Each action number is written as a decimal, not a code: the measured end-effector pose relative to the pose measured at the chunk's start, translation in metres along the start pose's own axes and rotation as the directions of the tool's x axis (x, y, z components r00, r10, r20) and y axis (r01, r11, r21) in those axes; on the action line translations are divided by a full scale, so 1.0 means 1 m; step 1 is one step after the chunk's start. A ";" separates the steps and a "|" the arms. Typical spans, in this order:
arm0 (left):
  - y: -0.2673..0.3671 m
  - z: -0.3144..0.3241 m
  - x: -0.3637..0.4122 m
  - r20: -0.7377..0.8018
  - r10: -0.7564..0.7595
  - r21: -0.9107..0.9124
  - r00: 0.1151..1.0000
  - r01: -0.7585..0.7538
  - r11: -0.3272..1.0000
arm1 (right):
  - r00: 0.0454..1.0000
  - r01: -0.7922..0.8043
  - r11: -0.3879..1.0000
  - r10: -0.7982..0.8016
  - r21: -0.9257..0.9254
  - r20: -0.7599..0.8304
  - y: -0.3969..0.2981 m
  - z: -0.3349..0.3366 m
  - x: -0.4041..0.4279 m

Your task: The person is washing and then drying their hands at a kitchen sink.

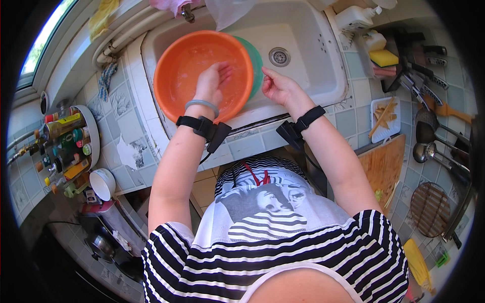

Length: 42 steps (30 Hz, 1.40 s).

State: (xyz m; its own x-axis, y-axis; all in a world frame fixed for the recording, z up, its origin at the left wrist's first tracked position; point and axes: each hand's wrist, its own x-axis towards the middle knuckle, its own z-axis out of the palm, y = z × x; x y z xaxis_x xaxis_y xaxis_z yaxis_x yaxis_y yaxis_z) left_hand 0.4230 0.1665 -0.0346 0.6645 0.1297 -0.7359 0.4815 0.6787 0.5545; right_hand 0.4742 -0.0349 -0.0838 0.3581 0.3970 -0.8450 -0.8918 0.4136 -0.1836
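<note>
An orange plastic basin (178, 72) with water in it sits in the left part of the white sink (307, 81). My left hand (215, 83) is over the basin, palm partly up, fingers loosely bent, with nothing visible in it; whether it touches the water is hard to tell. My right hand (278, 85) is just right of the basin, above the sink, its thumb and forefinger close together and the other fingers curled. I cannot tell if something small is between them. A green basin (254, 68) shows partly from under the orange one, close to my right fingertips.
The faucet (187, 14) is at the sink's back, near the drain (279, 57). Bottles fill a white tray (94, 132) at left, beside a white bowl (102, 184). At right are a yellow sponge (384, 58), a small white tray (394, 117) and a wooden cutting board (382, 166).
</note>
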 end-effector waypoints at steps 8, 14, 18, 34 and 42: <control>-0.021 -0.032 0.019 -0.329 0.040 -0.185 0.944 -0.106 0.977 | 0.982 0.189 0.981 -0.189 -0.037 0.004 0.012 0.017 -0.016; -0.005 0.036 -0.034 0.351 -0.158 -0.011 0.923 0.173 0.985 | 0.980 0.167 0.985 -0.170 0.038 0.105 0.008 0.005 0.000; -0.003 0.046 -0.042 0.431 -0.038 0.257 0.902 -0.082 0.963 | 0.968 0.172 0.985 -0.163 -0.029 0.191 0.006 0.027 -0.026; -0.011 0.004 0.007 0.064 -0.295 -0.395 0.953 0.296 0.870 | 0.984 0.146 0.989 -0.148 0.020 0.098 0.010 0.025 -0.030; -0.036 0.096 0.009 0.265 -0.162 0.272 0.950 0.087 0.958 | 0.093 -0.268 0.943 -0.177 0.196 0.980 0.005 -0.007 0.013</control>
State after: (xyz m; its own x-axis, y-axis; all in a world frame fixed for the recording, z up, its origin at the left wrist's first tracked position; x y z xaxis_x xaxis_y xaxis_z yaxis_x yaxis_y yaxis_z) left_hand 0.4664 0.0740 -0.0238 0.7053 -0.1783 -0.6861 0.6749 0.4650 0.5730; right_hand 0.4729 -0.0336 -0.0990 0.4625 0.7662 0.4460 -0.8828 0.4448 0.1514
